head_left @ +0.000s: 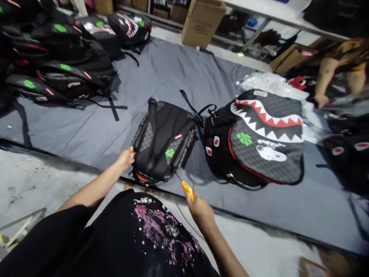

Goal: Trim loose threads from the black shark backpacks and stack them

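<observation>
The small black backpack (165, 127) lies on the grey cloth-covered surface (173, 73), at the edge nearest the person, with its back panel and shoulder straps facing up. A green patch (169, 153) and a small red label (178, 136) show on the right-hand strap. The left hand (127, 158) is at the backpack's lower left side, its fingers bent against the edge; whether they pinch the cloth, I cannot tell. The right hand (200, 211) has its fingers closed around the yellow handle of a tool (187, 190), whose thin dark shaft points to the backpack's lower right corner, by the strap's lower end; whether its tip touches there is too small to tell. Just to the right stands out a larger backpack (253, 127) with a red-and-white toothed mouth, a green patch and a white cartoon dog on its front. Clear plastic (268, 82) lies behind it, and farther right another person's hand (321, 100) reaches over dark things. More black backpacks (92, 61) are piled at the far left, and a cardboard box (201, 25) stands beyond the surface.
</observation>
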Action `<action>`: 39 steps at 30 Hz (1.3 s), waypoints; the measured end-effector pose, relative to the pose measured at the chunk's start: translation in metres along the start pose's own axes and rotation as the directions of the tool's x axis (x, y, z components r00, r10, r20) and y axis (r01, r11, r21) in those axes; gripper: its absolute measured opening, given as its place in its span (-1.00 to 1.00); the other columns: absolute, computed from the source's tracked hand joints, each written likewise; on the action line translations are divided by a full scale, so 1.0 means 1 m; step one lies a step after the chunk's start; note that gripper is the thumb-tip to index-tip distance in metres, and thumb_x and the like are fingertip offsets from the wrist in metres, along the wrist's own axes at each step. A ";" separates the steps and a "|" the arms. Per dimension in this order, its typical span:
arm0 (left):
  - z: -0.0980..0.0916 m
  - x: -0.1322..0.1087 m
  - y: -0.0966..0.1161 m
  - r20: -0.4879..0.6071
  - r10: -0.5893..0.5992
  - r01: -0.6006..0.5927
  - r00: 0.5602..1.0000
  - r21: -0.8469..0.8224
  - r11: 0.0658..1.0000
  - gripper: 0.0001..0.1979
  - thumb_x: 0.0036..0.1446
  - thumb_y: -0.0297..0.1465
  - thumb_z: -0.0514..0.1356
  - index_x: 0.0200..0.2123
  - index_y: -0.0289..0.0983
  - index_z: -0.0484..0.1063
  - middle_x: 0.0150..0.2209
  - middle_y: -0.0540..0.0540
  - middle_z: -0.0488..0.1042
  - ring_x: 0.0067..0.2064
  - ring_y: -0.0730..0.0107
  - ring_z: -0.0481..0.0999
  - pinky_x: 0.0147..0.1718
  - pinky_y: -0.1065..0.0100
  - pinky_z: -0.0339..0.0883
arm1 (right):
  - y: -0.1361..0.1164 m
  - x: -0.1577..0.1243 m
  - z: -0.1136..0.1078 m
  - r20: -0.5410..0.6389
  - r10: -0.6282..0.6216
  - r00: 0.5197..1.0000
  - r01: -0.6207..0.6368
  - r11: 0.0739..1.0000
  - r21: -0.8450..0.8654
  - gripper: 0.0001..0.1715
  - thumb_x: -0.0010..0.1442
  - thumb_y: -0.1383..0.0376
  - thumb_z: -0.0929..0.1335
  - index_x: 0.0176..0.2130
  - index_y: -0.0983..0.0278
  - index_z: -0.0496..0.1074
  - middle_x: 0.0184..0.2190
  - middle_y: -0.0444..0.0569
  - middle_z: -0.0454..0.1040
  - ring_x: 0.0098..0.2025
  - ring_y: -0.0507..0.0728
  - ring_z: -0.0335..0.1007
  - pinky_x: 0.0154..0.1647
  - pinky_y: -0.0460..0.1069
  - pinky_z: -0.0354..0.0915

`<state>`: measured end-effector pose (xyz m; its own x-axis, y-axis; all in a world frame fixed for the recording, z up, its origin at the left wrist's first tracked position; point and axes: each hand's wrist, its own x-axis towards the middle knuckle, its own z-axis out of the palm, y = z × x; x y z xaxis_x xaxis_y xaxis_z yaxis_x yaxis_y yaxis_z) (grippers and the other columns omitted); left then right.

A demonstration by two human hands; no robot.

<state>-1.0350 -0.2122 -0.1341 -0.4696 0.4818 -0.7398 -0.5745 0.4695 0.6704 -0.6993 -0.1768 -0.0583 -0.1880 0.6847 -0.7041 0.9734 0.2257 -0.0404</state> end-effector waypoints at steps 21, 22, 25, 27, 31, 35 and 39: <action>0.003 0.054 -0.035 0.778 -0.082 0.523 0.623 -0.337 0.783 -0.33 0.20 0.05 0.09 0.05 -0.46 0.37 -0.25 -0.31 0.60 -0.20 0.13 0.62 -0.06 0.18 0.40 | -0.041 0.043 0.056 -0.191 0.244 0.951 -0.217 0.964 0.154 -0.44 0.41 -0.02 0.00 0.08 0.25 0.26 -0.35 0.12 0.57 -0.24 0.32 0.56 -0.27 0.11 0.36; 0.003 0.057 -0.037 0.789 -0.083 0.529 0.608 -0.326 0.783 -0.30 0.17 0.06 0.11 0.05 -0.47 0.36 -0.24 -0.32 0.60 -0.19 0.11 0.62 -0.05 0.17 0.39 | -0.040 0.046 0.058 -0.208 0.269 0.940 -0.235 0.956 0.173 -0.42 0.41 -0.03 0.00 0.06 0.27 0.26 -0.37 0.12 0.57 -0.25 0.32 0.56 -0.29 0.10 0.35; 0.004 0.059 -0.039 0.826 -0.047 0.523 0.562 -0.311 0.793 -0.26 0.13 0.10 0.13 0.06 -0.47 0.37 -0.21 -0.35 0.59 -0.15 0.05 0.61 -0.04 0.12 0.38 | -0.046 0.058 0.064 -0.246 0.254 0.935 -0.218 0.962 0.166 -0.44 0.42 -0.02 0.02 0.04 0.31 0.27 -0.41 0.11 0.56 -0.28 0.30 0.55 -0.32 0.07 0.33; 0.005 0.059 -0.039 0.845 -0.028 0.517 0.534 -0.301 0.801 -0.25 0.12 0.12 0.11 0.05 -0.46 0.38 -0.19 -0.35 0.59 -0.14 0.04 0.61 -0.04 0.12 0.38 | -0.048 0.066 0.067 -0.247 0.234 0.940 -0.207 0.970 0.132 -0.50 0.43 0.02 0.07 0.03 0.31 0.28 -0.41 0.10 0.56 -0.27 0.30 0.56 -0.33 0.07 0.33; 0.009 0.061 -0.040 0.802 -0.027 0.483 0.597 -0.332 0.810 -0.27 0.16 0.12 0.08 0.03 -0.45 0.41 -0.23 -0.32 0.60 -0.18 0.09 0.62 -0.08 0.17 0.40 | -0.045 0.074 0.068 -0.253 0.195 0.948 -0.177 0.980 0.091 -0.54 0.43 0.06 0.10 0.05 0.31 0.28 -0.40 0.09 0.56 -0.25 0.30 0.56 -0.31 0.06 0.32; 0.013 0.065 -0.041 0.787 -0.024 0.479 0.617 -0.351 0.804 -0.26 0.15 0.14 0.06 0.00 -0.45 0.44 -0.26 -0.31 0.60 -0.21 0.11 0.62 -0.10 0.19 0.41 | -0.043 0.071 0.061 -0.247 0.188 0.951 -0.163 0.980 0.117 -0.51 0.43 0.06 0.08 0.07 0.33 0.28 -0.38 0.11 0.57 -0.25 0.31 0.55 -0.30 0.07 0.31; 0.012 0.067 -0.040 0.806 0.022 0.472 0.592 -0.369 0.801 -0.22 0.11 0.17 0.06 -0.02 -0.45 0.46 -0.27 -0.33 0.61 -0.18 0.07 0.62 -0.06 0.17 0.40 | -0.039 0.058 0.052 -0.202 0.235 0.951 -0.194 0.960 0.203 -0.37 0.41 -0.03 -0.01 0.10 0.32 0.28 -0.36 0.12 0.57 -0.23 0.32 0.54 -0.30 0.07 0.31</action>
<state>-1.0358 -0.1896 -0.2097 0.2497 0.8916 -0.3779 -0.9289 0.3308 0.1667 -0.7413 -0.1819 -0.1349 0.0239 0.8442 -0.5355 0.9973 -0.0575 -0.0460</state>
